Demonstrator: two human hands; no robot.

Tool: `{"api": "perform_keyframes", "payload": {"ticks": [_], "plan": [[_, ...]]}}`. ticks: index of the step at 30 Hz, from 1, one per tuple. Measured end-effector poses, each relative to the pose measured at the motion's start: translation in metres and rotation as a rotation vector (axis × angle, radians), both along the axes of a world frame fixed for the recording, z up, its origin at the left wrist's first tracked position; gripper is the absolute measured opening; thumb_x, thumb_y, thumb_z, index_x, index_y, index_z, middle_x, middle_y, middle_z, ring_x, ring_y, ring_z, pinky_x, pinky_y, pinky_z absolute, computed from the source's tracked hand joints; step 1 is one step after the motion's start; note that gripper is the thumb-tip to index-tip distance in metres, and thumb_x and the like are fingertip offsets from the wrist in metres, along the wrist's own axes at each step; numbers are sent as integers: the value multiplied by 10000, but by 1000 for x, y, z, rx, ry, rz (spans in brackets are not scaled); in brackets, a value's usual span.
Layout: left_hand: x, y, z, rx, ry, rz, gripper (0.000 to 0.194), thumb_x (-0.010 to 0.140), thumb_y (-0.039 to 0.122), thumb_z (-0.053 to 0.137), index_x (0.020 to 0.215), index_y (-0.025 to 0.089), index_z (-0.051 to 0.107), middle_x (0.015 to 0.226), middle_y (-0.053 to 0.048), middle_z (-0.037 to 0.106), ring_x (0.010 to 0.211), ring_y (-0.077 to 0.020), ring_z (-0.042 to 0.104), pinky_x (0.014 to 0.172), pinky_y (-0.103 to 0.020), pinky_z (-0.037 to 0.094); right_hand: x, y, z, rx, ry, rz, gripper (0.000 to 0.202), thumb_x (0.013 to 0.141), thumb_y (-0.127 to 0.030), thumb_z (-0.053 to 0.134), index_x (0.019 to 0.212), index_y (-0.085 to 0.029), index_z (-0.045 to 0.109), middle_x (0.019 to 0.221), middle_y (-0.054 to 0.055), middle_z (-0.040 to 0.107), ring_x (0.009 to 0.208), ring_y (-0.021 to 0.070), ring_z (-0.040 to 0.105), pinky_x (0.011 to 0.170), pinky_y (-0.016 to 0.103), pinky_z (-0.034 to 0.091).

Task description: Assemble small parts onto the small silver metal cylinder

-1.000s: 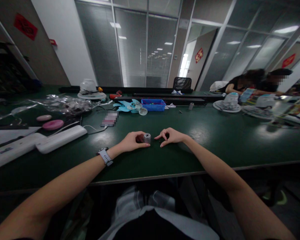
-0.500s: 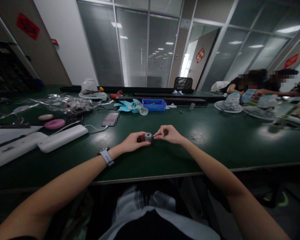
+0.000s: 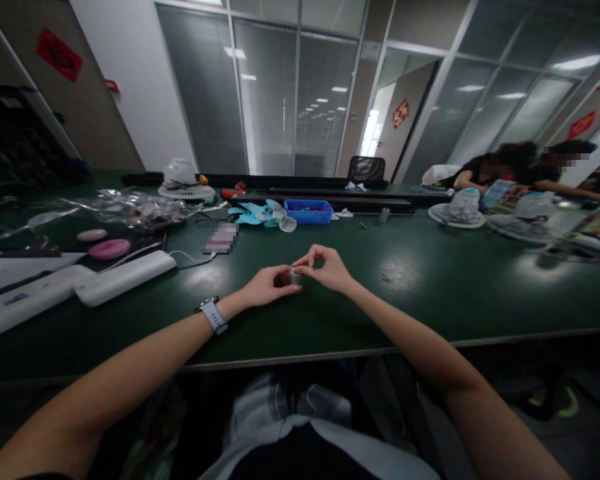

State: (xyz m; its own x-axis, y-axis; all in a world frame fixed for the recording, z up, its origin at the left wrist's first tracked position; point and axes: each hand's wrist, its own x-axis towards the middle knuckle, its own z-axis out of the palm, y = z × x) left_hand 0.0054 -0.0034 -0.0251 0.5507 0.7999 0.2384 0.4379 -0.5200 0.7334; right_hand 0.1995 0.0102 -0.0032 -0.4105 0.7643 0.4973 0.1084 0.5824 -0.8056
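A: ok so what are the hands up to? Using the blue bin [image 3: 308, 212] as landmark.

B: left hand [image 3: 266, 287] has its thumb and fingers curled round the side of a little metal cylinder [image 3: 295, 280], upright on the green table [image 3: 350, 333], on the wearer's side of the bin. Right hand [image 3: 327, 269] has its fingertips bunched at the top; can't tell if they're pinching anything tiny.

A: and the other stuff?

B: blue fan blades [image 3: 260, 213] just left of the bin, phone [image 3: 222, 238] further left and closer to the wearer, second cylinder [image 3: 384, 215] off to the bin's right.
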Motion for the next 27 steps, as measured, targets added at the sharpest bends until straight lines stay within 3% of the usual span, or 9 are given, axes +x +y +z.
{"api": "perform_keyframes", "payload": {"ticks": [6,11,15,18,23,27], "plan": [[0,1,-2,-6,-12,-9,453,759,515,620,1039,159,605,777,-15,613,673,-144,553,599,-246,421,-1,3,-1,60,-94,-5,321,694,-363,731,659,-181,469,752,45,697,805,214,691,776,364,494],[1,1,-3,-12,-44,-18,438,746,496,643,1018,154,607,776,-10,603,675,-137,541,605,-243,416,2,3,1,41,-104,-94,322,727,-439,689,717,-178,502,750,29,660,735,172,663,713,312,496],[1,1,-5,-16,-56,-26,449,744,484,648,1040,150,599,766,-7,595,659,-132,533,594,-242,414,6,-2,3,-33,-62,12,300,769,-443,651,808,-185,503,854,40,669,891,188,667,785,318,504],[0,2,-6,-10,-44,4,484,733,495,654,1066,149,589,754,-10,599,653,-139,538,580,-244,412,9,-4,4,-19,-107,57,287,762,-423,665,810,-177,525,853,41,660,860,184,665,777,320,506],[1,1,-3,-5,-29,-6,434,735,494,651,1005,157,603,788,-17,614,681,-140,550,609,-247,421,13,-2,5,48,-58,-92,296,724,-409,704,765,-180,520,712,2,624,701,163,659,691,303,511],[1,0,-3,-7,-42,-13,418,737,492,651,977,154,597,776,-12,605,675,-138,546,607,-245,420,11,-2,4,57,-33,-19,322,687,-368,743,771,-186,490,771,17,659,837,198,690,791,339,518]]}}
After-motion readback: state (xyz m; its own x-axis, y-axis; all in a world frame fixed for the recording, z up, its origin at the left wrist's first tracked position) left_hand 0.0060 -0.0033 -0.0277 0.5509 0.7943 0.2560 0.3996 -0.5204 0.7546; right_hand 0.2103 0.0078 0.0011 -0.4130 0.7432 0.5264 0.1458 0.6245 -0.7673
